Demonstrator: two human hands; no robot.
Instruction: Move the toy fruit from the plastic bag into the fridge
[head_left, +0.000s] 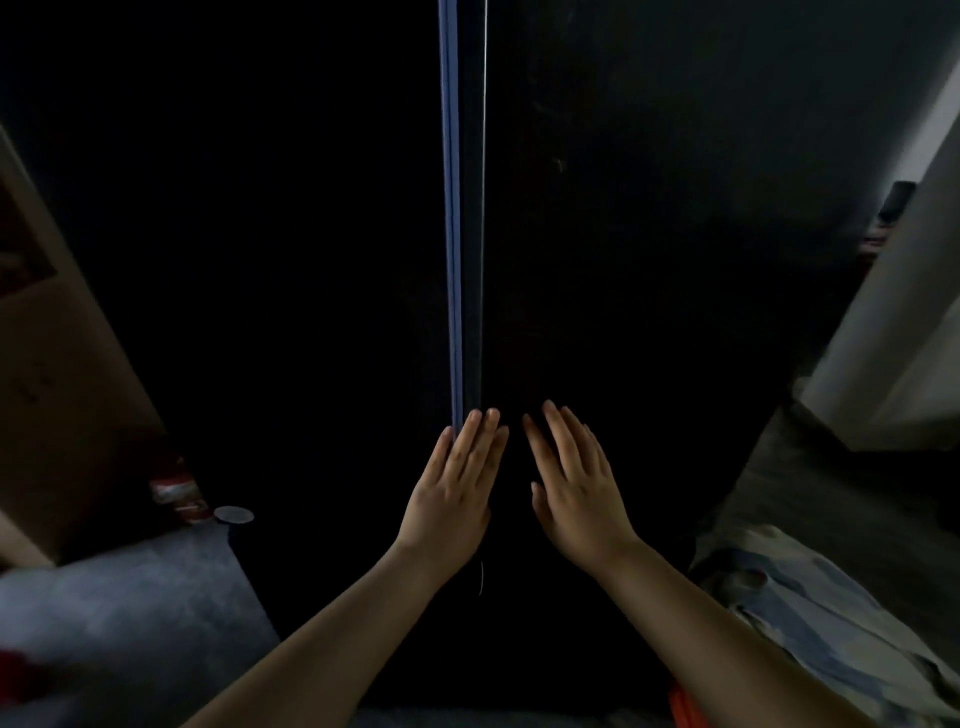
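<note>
A dark fridge (623, 260) with two closed doors fills the view; two flat hands, left hand (453, 491) and right hand (577, 491), are pressed side by side, fingers straight

Both arms stretch fwd, bare, converging toward the middle. L hand (453, 499) and R hand (577, 493) are side by side, near but not touching, backs facing up. Fingers are straight and close together (R thumb shows on the inner edge), gripping nothing.

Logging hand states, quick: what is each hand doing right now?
Left hand: open, fingers straight, over the fridge door seam, empty.
Right hand: open, fingers straight, at the right fridge door, empty.
</note>
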